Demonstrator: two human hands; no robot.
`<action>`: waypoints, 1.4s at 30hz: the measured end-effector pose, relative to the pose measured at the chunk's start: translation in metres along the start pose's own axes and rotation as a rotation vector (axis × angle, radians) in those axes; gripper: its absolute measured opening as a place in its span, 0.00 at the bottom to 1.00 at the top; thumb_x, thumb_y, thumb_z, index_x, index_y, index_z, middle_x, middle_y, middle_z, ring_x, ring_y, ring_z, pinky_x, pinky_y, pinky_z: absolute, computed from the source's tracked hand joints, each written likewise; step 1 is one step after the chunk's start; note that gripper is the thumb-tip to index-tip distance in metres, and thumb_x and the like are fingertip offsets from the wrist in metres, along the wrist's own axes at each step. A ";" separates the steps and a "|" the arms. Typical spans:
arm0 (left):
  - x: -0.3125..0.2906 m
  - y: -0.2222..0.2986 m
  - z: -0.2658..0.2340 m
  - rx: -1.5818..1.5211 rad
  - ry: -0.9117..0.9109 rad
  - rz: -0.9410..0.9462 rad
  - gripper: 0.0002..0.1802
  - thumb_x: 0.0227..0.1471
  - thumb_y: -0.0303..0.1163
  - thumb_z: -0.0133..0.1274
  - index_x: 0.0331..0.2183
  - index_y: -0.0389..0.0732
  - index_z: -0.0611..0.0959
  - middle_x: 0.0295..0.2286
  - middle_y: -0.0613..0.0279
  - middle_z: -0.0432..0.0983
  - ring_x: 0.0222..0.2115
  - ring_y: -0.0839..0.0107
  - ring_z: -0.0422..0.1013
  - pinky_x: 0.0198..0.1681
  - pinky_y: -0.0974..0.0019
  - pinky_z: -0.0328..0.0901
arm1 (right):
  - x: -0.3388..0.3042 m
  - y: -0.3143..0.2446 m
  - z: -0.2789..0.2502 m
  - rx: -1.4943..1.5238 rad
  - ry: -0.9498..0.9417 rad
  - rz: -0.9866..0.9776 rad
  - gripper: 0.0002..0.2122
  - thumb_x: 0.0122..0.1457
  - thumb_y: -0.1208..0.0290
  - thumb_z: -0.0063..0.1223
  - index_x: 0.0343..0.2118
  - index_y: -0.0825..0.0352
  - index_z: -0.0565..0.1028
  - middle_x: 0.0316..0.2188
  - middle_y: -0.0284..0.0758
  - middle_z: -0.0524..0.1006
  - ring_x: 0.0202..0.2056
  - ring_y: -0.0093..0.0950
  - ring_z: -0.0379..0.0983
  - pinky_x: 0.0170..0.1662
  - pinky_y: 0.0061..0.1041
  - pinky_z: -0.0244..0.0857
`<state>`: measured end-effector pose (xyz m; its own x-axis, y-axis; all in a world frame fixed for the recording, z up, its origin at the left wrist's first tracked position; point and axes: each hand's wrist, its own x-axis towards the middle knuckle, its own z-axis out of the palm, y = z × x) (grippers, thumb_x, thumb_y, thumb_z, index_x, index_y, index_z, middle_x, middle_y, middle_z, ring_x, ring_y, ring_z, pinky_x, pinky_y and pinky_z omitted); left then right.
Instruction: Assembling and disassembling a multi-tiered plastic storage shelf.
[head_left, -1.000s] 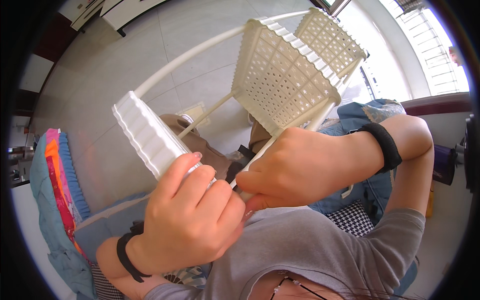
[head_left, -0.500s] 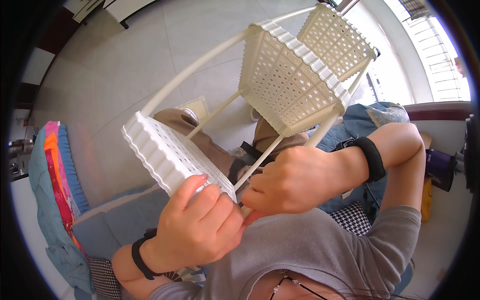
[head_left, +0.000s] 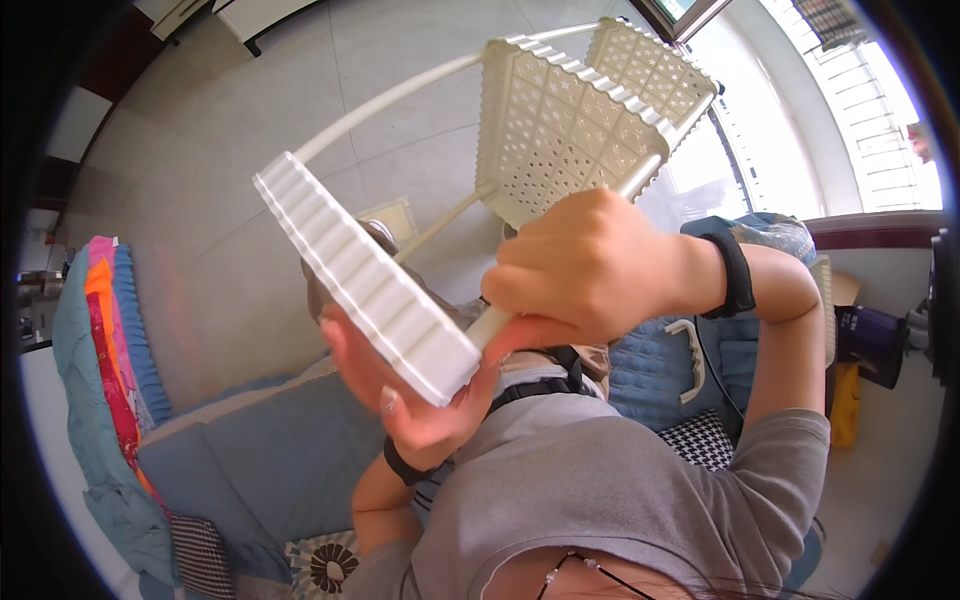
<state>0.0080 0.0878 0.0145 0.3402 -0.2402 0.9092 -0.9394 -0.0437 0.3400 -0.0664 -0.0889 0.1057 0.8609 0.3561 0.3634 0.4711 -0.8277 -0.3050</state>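
A cream plastic storage rack is tilted across my front, its perforated tiers joined by round poles. The nearest tier, a white basket [head_left: 375, 285], shows its ribbed side edge-on. Around its lower end my left hand [head_left: 425, 430] is closed, the fingers along its far side and underneath. My right hand [head_left: 590, 265] is a fist around a cream pole [head_left: 492, 325] beside that basket's corner. Farther off are the middle basket [head_left: 555, 135], with star-shaped holes, and the end basket [head_left: 655, 75]. The pole's joint with the near corner is partly hidden by my fingers.
A blue sofa [head_left: 265, 470] lies behind and left of me. On its right part rests a loose white handle-shaped piece [head_left: 690, 365] near a checked cushion [head_left: 700, 440]. Folded bright cloths [head_left: 110, 340] hang at the left. A window [head_left: 870, 110] is at the far right.
The near basket has turned from showing its perforated face to edge-on. My left hand has moved under its end, and my right hand has shifted up. The far tiers have swung slightly left.
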 end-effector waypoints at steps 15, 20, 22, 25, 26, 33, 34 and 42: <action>-0.067 -0.005 -0.011 -0.026 -0.585 -0.600 0.34 0.47 0.24 0.58 0.55 0.27 0.63 0.46 0.39 0.67 0.46 0.51 0.68 0.51 0.55 0.62 | -0.005 0.109 0.033 -0.299 0.554 0.241 0.11 0.58 0.67 0.56 0.42 0.65 0.74 0.38 0.37 0.75 0.44 0.38 0.70 0.49 0.37 0.61; -0.053 -0.014 0.000 -0.062 -0.425 -0.756 0.33 0.45 0.22 0.57 0.53 0.28 0.64 0.38 0.44 0.70 0.36 0.54 0.69 0.43 0.56 0.65 | -0.059 0.070 0.093 -0.131 0.435 0.373 0.09 0.58 0.69 0.54 0.39 0.65 0.74 0.37 0.38 0.74 0.43 0.39 0.69 0.47 0.36 0.61; -0.041 -0.019 0.005 -0.087 -0.404 -0.896 0.32 0.45 0.22 0.55 0.53 0.29 0.63 0.38 0.45 0.71 0.34 0.56 0.70 0.41 0.59 0.66 | -0.083 0.070 0.127 -0.078 0.306 0.385 0.07 0.59 0.68 0.53 0.36 0.65 0.75 0.33 0.38 0.75 0.40 0.38 0.70 0.44 0.36 0.62; -0.027 -0.035 0.000 -0.004 -0.438 -0.843 0.33 0.45 0.22 0.54 0.53 0.29 0.63 0.37 0.46 0.71 0.33 0.60 0.71 0.40 0.61 0.67 | -0.096 0.071 0.149 0.072 0.195 0.593 0.10 0.61 0.66 0.49 0.25 0.65 0.74 0.24 0.37 0.74 0.30 0.37 0.70 0.37 0.36 0.62; -0.025 -0.036 0.003 -0.012 -0.435 -0.772 0.31 0.46 0.21 0.54 0.52 0.30 0.63 0.36 0.49 0.73 0.34 0.64 0.71 0.41 0.62 0.67 | -0.096 0.074 0.151 0.069 0.246 0.593 0.12 0.61 0.66 0.49 0.22 0.65 0.73 0.20 0.38 0.72 0.27 0.38 0.69 0.34 0.37 0.61; 0.013 -0.072 -0.015 -0.179 -0.620 -0.893 0.26 0.46 0.18 0.53 0.48 0.34 0.66 0.35 0.57 0.75 0.36 0.70 0.72 0.44 0.67 0.66 | -0.105 0.096 0.164 0.037 0.399 0.481 0.14 0.58 0.69 0.49 0.15 0.63 0.71 0.12 0.37 0.68 0.17 0.38 0.67 0.23 0.38 0.60; 0.022 -0.075 -0.019 -0.233 -0.709 -0.956 0.26 0.46 0.20 0.56 0.48 0.34 0.66 0.36 0.57 0.76 0.38 0.70 0.72 0.44 0.67 0.66 | -0.103 0.099 0.167 0.045 0.445 0.439 0.14 0.57 0.70 0.49 0.15 0.63 0.71 0.11 0.36 0.67 0.16 0.38 0.66 0.22 0.37 0.60; -0.050 -0.120 -0.008 -0.469 -0.733 -0.721 0.39 0.56 0.49 0.54 0.59 0.33 0.65 0.59 0.48 0.62 0.62 0.55 0.55 0.63 0.59 0.49 | -0.106 0.113 0.171 -0.015 0.636 0.477 0.13 0.53 0.76 0.50 0.12 0.66 0.69 0.11 0.37 0.67 0.13 0.36 0.63 0.19 0.33 0.57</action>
<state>0.1042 0.1130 -0.0700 0.5449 -0.8238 0.1566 -0.3727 -0.0706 0.9253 -0.0712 -0.1456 -0.1178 0.6924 -0.3506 0.6306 0.0726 -0.8357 -0.5443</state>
